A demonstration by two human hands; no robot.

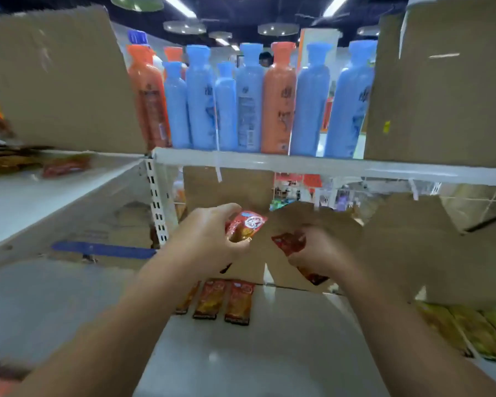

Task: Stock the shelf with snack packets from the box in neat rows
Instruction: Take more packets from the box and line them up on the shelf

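Two hands loaded: left hand [209,239] pinches a red packet [248,226], thumb and fingers clamped on its lower end; right hand [321,255] grips a second packet [288,242], fingers curled round it; both just in front of the box [229,190] at 12 o'clock. Row of three packets [225,300] lies on the shelf [269,353] at 6 o'clock of the hands. Judged step: carrying from box to row; next move calls for laying each flat at 3 o'clock of the row, edges aligned.

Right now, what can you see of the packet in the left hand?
The packet is a glossy red plastic sachet with a round white logo, a blue patch at its top and an orange lower part. The left hand pinches it, tilted, above the shelf, in front of the cardboard box.
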